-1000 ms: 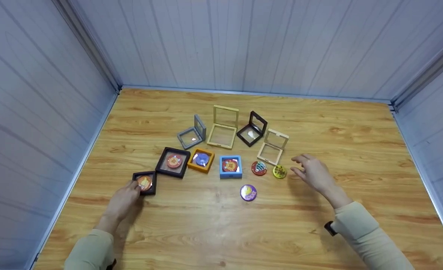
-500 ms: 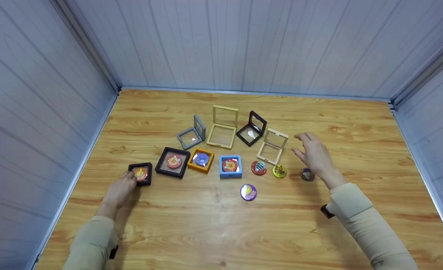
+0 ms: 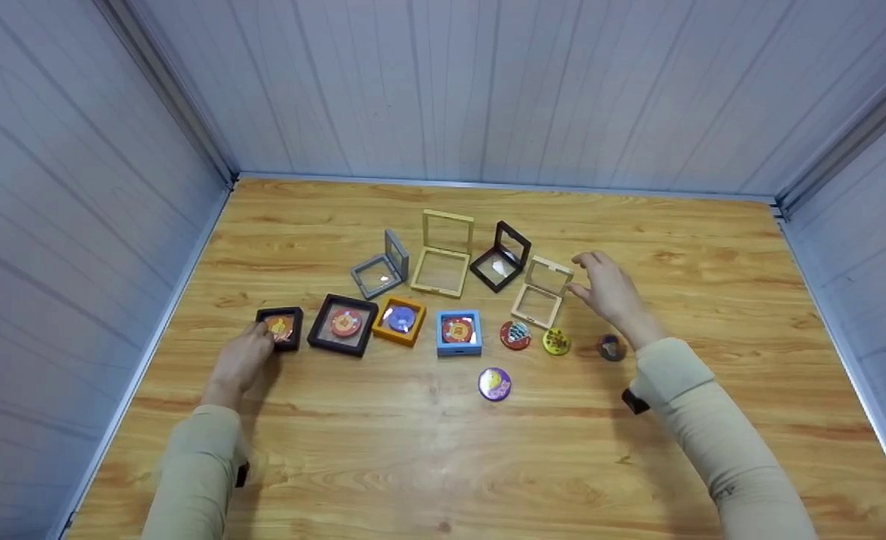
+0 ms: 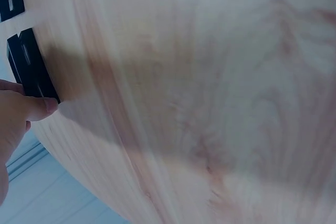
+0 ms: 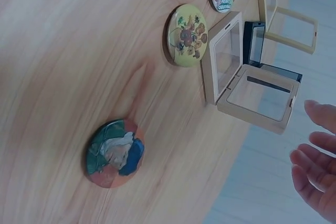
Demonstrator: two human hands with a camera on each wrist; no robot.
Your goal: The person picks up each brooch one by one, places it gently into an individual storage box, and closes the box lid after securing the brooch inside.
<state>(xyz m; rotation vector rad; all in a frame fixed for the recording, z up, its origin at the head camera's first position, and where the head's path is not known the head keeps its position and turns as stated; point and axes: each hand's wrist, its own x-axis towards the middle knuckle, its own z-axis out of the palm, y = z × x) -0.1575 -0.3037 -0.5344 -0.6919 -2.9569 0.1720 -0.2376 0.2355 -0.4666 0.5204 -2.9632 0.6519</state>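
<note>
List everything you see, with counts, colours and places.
Held case: 1, black, far left, orange badge inside
Other closed cases: 3, black, orange, blue, middle row, a badge in each
Open cases: 4, grey, yellow, dark, beige, back row
Loose badges: 4, purple, red, yellow, multicoloured, right of the blue case
Tabletop: 1, wood-toned, underneath
Walls: 3, pale grey-blue, left, back, right
Sleeves: 2, beige, on the forearms
Wrist devices: 2, black, beside the sleeves
Left hand: 1, bare, gripping the held case
Right hand: 1, bare, near the beige open case, holding nothing
</note>
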